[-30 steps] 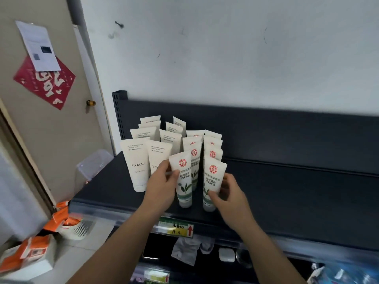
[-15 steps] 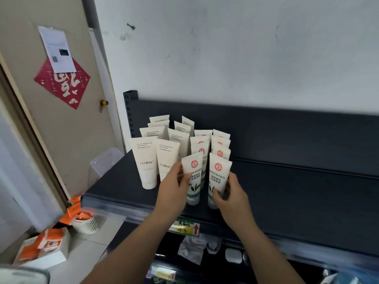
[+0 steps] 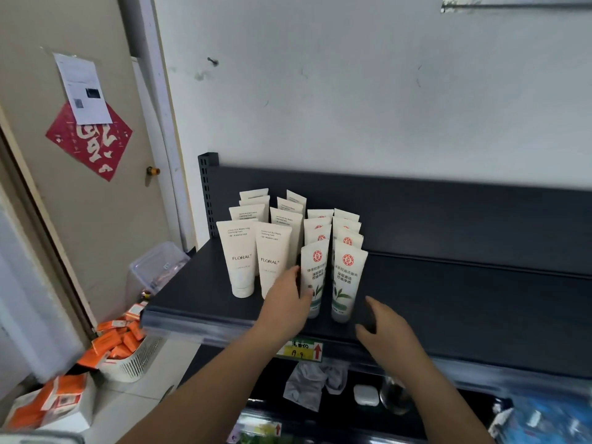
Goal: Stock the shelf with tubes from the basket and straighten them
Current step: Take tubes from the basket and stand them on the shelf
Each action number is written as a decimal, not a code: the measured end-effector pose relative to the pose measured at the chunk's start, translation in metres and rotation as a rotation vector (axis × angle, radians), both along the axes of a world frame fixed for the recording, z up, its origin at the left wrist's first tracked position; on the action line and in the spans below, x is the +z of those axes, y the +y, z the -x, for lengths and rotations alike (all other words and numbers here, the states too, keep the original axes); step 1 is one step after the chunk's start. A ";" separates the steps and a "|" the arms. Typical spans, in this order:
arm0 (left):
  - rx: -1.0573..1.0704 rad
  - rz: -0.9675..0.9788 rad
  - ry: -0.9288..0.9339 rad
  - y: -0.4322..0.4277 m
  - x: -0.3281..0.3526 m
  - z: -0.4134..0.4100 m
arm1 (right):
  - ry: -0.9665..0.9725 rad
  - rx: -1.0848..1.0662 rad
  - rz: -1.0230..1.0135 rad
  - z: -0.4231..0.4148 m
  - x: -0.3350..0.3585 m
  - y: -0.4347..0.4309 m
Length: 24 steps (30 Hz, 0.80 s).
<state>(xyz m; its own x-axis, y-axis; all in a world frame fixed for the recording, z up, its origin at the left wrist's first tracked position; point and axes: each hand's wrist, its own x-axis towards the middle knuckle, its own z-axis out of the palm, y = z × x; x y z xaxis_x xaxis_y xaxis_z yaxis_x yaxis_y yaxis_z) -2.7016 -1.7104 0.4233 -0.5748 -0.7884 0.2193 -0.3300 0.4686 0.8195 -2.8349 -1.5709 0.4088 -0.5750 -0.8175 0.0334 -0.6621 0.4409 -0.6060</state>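
Observation:
Several white tubes stand cap-down in rows at the left end of the dark shelf (image 3: pixel 448 302). Two rows on the left read FLORAL (image 3: pixel 238 261). Two rows on the right carry a red seal and green leaves. My left hand (image 3: pixel 288 302) rests its fingers against the left side of the front left red-seal tube (image 3: pixel 315 277), partly covering the second FLORAL tube (image 3: pixel 272 251). My right hand (image 3: pixel 387 328) hovers apart from the front right red-seal tube (image 3: pixel 347 280), fingers spread, holding nothing.
A white basket (image 3: pixel 134 363) with orange packets sits on the floor at lower left, next to a box of orange packs (image 3: pixel 51 408). A clear plastic bin (image 3: pixel 157 267) stands beside the shelf's left end. A door is at left. Small items lie on the lower shelf (image 3: pixel 365 395).
My right hand has let go of the front right red-seal tube and pulled back to the right. My left hand stays against the front left one. The camera view shifted.

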 end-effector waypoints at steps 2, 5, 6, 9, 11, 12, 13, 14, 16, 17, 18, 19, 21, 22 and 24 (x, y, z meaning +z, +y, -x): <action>-0.023 0.075 -0.061 0.007 -0.004 -0.015 | 0.014 0.029 -0.006 -0.012 0.002 0.007; -0.049 0.151 -0.147 0.011 -0.016 -0.044 | 0.006 0.087 0.016 -0.034 0.002 0.009; -0.067 0.175 -0.175 0.011 -0.020 -0.055 | 0.020 0.104 -0.004 -0.043 0.001 0.007; -0.105 0.313 -0.337 0.000 -0.030 -0.089 | 0.080 0.173 -0.122 -0.077 0.000 -0.007; -0.088 0.407 -0.474 -0.006 -0.031 -0.107 | 0.114 0.190 -0.153 -0.092 -0.001 -0.016; -0.074 0.432 -0.534 -0.010 -0.032 -0.118 | 0.139 0.202 -0.159 -0.102 -0.001 -0.022; -0.062 0.438 -0.575 -0.013 -0.032 -0.131 | 0.166 0.216 -0.172 -0.112 -0.002 -0.029; -0.051 0.429 -0.604 -0.016 -0.032 -0.144 | 0.195 0.230 -0.191 -0.122 -0.003 -0.035; -0.026 0.397 -0.646 -0.022 -0.032 -0.172 | 0.249 0.257 -0.218 -0.144 -0.008 -0.049; -0.016 0.377 -0.665 -0.025 -0.033 -0.187 | 0.272 0.274 -0.221 -0.155 -0.010 -0.056; -0.001 0.360 -0.676 -0.028 -0.035 -0.202 | 0.293 0.295 -0.222 -0.167 -0.013 -0.063; 0.014 0.346 -0.683 -0.032 -0.039 -0.218 | 0.307 0.316 -0.224 -0.180 -0.016 -0.071; 0.059 0.324 -0.690 -0.040 -0.049 -0.252 | 0.320 0.358 -0.220 -0.209 -0.021 -0.085; 0.089 0.323 -0.699 -0.043 -0.055 -0.269 | 0.322 0.385 -0.210 -0.224 -0.025 -0.092; 0.142 0.300 -0.728 -0.047 -0.067 -0.305 | 0.349 0.459 -0.200 -0.255 -0.033 -0.107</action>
<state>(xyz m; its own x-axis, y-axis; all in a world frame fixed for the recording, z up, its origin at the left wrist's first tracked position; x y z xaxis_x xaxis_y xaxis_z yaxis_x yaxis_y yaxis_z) -2.3968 -1.7578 0.3565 -0.5537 -0.8317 0.0418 -0.8066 0.5482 0.2210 -2.5794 -1.6777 0.3761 -0.1456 -0.9891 -0.0235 -0.9560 0.1467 -0.2542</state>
